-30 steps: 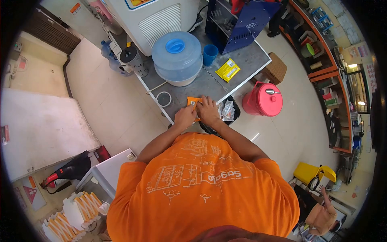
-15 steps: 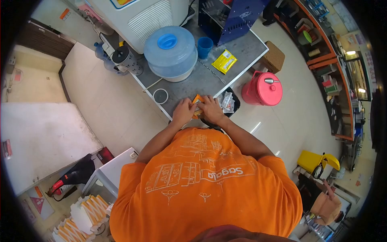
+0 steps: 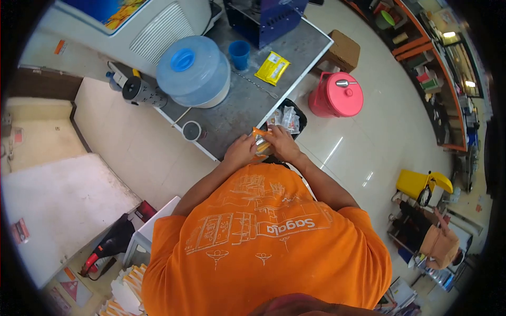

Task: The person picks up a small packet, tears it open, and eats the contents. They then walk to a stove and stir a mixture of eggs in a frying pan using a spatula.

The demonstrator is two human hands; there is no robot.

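An orange packet (image 3: 262, 142) is held between my two hands at the near edge of the grey table (image 3: 232, 124). My left hand (image 3: 241, 151) grips its left side with curled fingers. Closed on its right side, near the top, is my right hand (image 3: 283, 144). Just beyond my right hand sits a black bin (image 3: 300, 118) with crumpled clear wrappers (image 3: 289, 120) in it. A small cup (image 3: 193, 131) stands to the left of my hands. Farther back on the table lies a yellow packet (image 3: 272, 68), beside a blue cup (image 3: 239, 55).
A large tub with a blue translucent lid (image 3: 193, 71) stands on the table, with a patterned tumbler (image 3: 143, 91) left of it. Right of the table are a pink bucket (image 3: 337, 95) and a cardboard box (image 3: 340, 51). Another person (image 3: 440, 242) is at the far right.
The view has turned and shifted, so the table items appear farther left. Both hands still hold the orange packet, now nearer the table's corner and the bin, with its top edge more visible.
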